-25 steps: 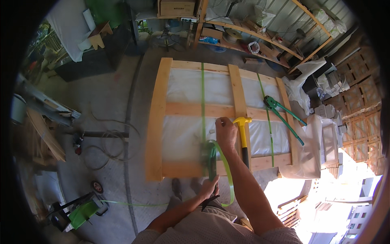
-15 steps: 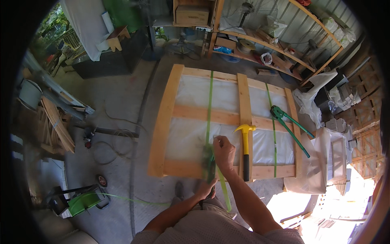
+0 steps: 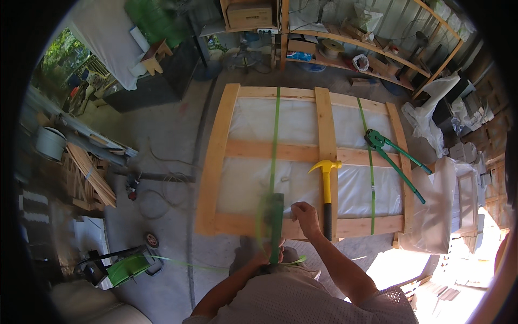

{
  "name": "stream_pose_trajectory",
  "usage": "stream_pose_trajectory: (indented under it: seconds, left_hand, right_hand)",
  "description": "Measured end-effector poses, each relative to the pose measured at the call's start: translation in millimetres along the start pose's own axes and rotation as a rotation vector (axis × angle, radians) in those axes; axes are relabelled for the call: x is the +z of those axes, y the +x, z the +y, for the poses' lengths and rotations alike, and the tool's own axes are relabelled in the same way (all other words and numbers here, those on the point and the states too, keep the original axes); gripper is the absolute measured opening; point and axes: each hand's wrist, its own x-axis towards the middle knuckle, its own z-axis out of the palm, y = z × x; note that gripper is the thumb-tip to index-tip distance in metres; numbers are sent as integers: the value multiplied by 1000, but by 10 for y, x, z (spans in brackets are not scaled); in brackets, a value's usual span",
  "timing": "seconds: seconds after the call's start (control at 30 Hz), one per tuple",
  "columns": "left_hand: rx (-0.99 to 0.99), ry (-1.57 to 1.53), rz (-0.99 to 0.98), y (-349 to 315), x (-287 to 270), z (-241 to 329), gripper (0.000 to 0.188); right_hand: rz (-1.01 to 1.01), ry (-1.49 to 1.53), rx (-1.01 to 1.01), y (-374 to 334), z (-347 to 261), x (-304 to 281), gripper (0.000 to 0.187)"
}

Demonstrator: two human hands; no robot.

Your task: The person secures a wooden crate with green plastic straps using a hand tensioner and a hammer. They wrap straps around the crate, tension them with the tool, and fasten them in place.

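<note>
A wooden crate (image 3: 218,162) wrapped in clear plastic stands before me, with two green straps across it. The left strap (image 3: 277,124) runs down to a green hand strapping tool (image 3: 277,218), blurred at the crate's near edge. My left hand (image 3: 272,252) is closed round the tool's lower end, mostly hidden. Just right of the tool, my right hand (image 3: 306,217) is held over the near board with its fingers curled; what they pinch, if anything, is hidden. A yellow claw hammer (image 3: 326,186) lies on the middle board. Long green-handled pliers (image 3: 394,162) rest across the right strap (image 3: 372,183).
A strap dispenser cart (image 3: 127,270) with green strap trailing toward me is on the floor at left. Plastic-covered goods (image 3: 431,210) adjoin the crate's right side. Shelves (image 3: 356,40) line the back. A hose (image 3: 154,202) and wood strips (image 3: 91,173) lie at left.
The strapping tool has swung nearer and upright in my left hand. My right hand has come back from the left strap and shifted right. The view has shifted a little.
</note>
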Motion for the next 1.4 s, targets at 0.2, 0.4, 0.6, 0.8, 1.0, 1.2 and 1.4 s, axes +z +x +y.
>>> stream_pose_trajectory:
  seconds: [0.2,0.4,0.6,0.8,1.0,1.2,1.4]
  left_hand:
    - [203,283,19,-176,105,252,48]
    - [-67,278,365,-436,-209,434,42]
    - [253,587,406,-531,-501,582,38]
    - [140,272,417,-337,-451,917,33]
    - [109,-15,417,72,-530,1127,31]
    - [199,194,459,598,-796,1348,27]
    - [256,542,530,1083,-936,1498,31]
  right_hand:
    - [199,-577,-393,828,257,61,17]
    - [222,-815,-567,1206,347,257,25]
    - [130,-1126,-426,1422,318,357,13]
    - [85,-1155,-485,1435,269,286,12]
    - [70,-676,-234,1499,222,177,18]
    - [-21,86,106,1380,260,77,25]
    - [-129,228,249,1347,239,69,24]
